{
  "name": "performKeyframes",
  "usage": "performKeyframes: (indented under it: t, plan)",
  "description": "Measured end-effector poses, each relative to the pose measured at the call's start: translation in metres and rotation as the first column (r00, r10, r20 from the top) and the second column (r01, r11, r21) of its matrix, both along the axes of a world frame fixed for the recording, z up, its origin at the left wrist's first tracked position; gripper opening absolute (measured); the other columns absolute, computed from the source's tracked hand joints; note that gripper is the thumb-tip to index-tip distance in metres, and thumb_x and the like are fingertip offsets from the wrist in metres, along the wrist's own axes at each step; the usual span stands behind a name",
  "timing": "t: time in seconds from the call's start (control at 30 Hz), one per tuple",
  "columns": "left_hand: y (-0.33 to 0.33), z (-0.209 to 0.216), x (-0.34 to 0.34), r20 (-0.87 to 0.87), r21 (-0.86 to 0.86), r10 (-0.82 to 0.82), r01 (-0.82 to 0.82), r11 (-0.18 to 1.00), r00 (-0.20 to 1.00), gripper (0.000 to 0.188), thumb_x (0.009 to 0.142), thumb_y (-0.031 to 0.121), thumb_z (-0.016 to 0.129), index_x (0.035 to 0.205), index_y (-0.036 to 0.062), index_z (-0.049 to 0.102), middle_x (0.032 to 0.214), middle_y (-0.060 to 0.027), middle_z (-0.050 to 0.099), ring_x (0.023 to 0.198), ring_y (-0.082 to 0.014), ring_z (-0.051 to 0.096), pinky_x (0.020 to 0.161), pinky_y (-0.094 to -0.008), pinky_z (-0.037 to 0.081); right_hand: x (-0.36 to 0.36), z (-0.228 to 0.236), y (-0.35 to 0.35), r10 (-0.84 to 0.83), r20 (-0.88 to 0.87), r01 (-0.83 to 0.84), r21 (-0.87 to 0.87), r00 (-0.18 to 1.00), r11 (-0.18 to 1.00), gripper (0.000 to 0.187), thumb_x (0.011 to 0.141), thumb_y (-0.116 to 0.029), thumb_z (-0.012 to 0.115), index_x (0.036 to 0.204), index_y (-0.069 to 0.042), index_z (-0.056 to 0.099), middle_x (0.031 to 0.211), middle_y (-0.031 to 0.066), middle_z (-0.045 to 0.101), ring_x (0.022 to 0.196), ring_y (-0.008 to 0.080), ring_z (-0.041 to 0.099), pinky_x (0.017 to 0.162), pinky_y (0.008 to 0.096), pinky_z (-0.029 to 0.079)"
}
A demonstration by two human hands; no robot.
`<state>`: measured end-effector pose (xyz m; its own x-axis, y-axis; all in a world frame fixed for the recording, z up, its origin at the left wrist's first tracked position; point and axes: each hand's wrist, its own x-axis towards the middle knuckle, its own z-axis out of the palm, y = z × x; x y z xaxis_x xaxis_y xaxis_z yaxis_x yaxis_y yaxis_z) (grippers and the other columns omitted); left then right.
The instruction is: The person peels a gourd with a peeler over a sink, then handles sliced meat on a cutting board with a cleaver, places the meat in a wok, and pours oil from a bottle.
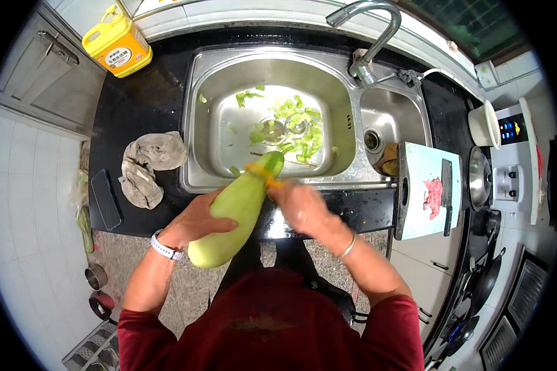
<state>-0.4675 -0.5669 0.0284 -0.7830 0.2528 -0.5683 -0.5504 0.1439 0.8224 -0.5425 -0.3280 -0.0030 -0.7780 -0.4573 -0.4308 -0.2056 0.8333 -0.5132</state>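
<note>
A long pale green gourd [238,210] slants over the front edge of the large steel sink [190,117], its narrow, darker green stem end toward the basin. My left hand [198,219] grips its thick lower part from the left side. In my right hand [300,207], slightly smeared by motion, is a yellow-orange peeler [264,174] lying across the gourd near the stem end. My fingers hide part of the peeler's handle. Green peelings [309,139] are strewn over the basin floor around the drain.
Left on the black counter are a grey cloth [143,170], a dark phone [107,199] and a yellow jug [119,46]. A faucet [377,37] rises behind. At right, a cutting board [418,164] carries cut meat [433,196] and a cleaver [447,188], beside the small basin [393,108].
</note>
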Motion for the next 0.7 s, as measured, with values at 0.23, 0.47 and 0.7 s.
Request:
performKeyframes:
  t: [0.23,0.47,0.7]
  plan:
    - [-0.005,0.007,0.0,0.085,0.062,0.082,-0.088,0.994,0.993,0.068,0.08,0.006,0.073,0.143,-0.0013,0.047,0.121,-0.0092,0.066,0.106,-0.0148,0.062,0.096,-0.0316,0.049,-0.058,-0.015,0.011,-0.132,-0.001,0.132,-0.032,0.991,0.991,0.046,0.102,-0.041,0.051,0.1,0.003,0.064,0.078,0.0211,0.068,0.079,0.036,0.068,0.079,0.0483,0.052]
    - [-0.032,-0.016,0.009,0.064,0.157,0.103,-0.112,0.981,0.993,0.062,0.083,0.003,0.064,0.142,-0.0033,0.046,0.125,-0.0119,0.064,0.112,-0.0162,0.06,0.098,-0.0331,0.048,-0.06,-0.017,-0.007,-0.244,0.565,0.534,-0.431,0.788,0.727,0.038,0.101,-0.038,0.057,0.109,0.0,0.059,0.073,0.0038,0.06,0.047,0.0107,0.048,0.042,0.0284,0.041]
    - [-0.035,-0.006,-0.007,-0.106,-0.133,-0.058,0.043,0.99,0.993,0.09,0.08,0.026,0.078,0.151,-0.0021,0.029,0.136,-0.0179,0.054,0.12,-0.0284,0.057,0.103,-0.0388,0.045,-0.06,-0.01,-0.035,-0.192,0.6,0.54,-0.476,0.777,0.694,0.023,0.09,-0.017,0.072,0.104,-0.002,0.062,0.075,0.0037,0.061,0.046,0.0109,0.047,0.041,0.0263,0.038]
